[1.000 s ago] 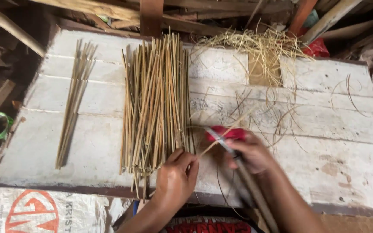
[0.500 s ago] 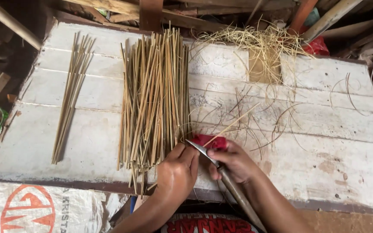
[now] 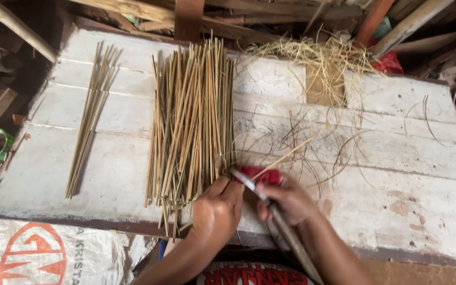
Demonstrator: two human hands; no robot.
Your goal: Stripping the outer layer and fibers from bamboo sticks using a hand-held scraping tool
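Bamboo strip [image 3: 286,157] pinched in left hand [image 3: 218,207] | right hand [image 3: 286,199] grasping knife [image 3: 262,194], blade on strip | stick pile [image 3: 192,119] left, white bench [image 3: 397,211]

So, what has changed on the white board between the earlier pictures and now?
The left hand and right hand moved closer together; the knife now lies across the thin strip. The big stick bundle and small bundle stayed in place.
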